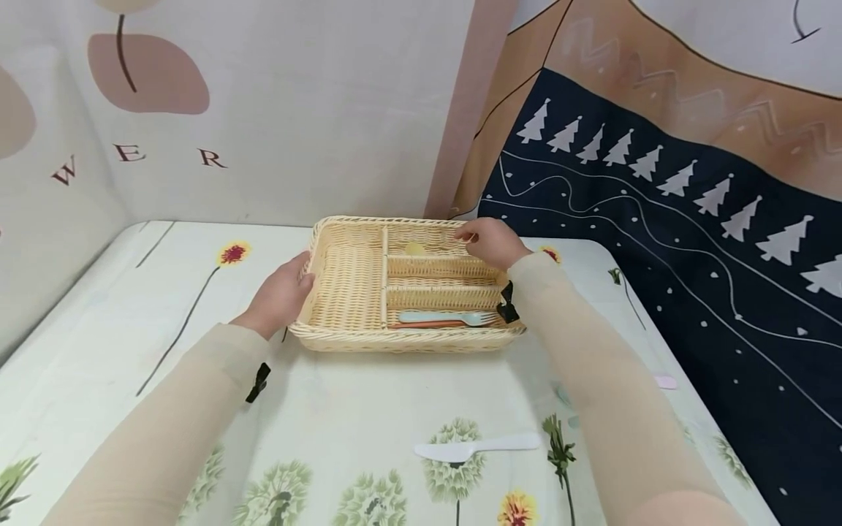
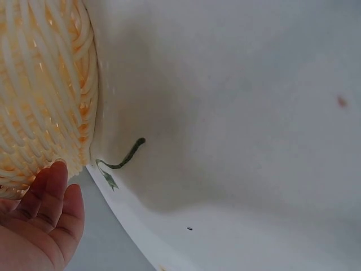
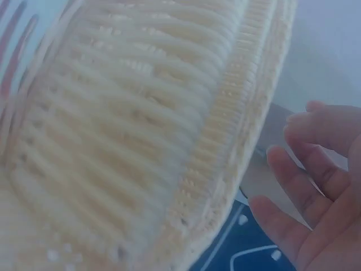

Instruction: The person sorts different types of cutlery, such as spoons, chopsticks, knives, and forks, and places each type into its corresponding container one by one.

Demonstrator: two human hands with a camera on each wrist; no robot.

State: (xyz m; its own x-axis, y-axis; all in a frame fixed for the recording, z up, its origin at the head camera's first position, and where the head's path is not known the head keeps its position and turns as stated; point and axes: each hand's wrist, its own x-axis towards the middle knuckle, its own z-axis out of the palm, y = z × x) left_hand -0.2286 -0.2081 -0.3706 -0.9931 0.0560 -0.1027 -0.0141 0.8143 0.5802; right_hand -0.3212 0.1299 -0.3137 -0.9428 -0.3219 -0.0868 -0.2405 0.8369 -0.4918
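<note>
A woven wicker basket [image 1: 345, 274] with several compartments lies on the table. My left hand [image 1: 279, 292] holds its left end, with fingers against the outer wall in the left wrist view and the thumb by the rim. Over the basket's back right corner is my right hand [image 1: 492, 241], its fingers loosely bent and nothing between them in the right wrist view [image 3: 321, 186]. A light blue fork [image 1: 447, 318] lies in the front right compartment, above an orange-brown utensil mostly hidden. Something pale yellow [image 1: 414, 249] shows in the back right compartment.
A white plastic knife [image 1: 476, 446] lies on the flowered tablecloth [image 1: 368, 409] in front of the basket. Pale blue pieces [image 1: 562, 394] and a pink piece [image 1: 666, 381] are partly hidden by my right sleeve. Printed curtains hang behind and to the right.
</note>
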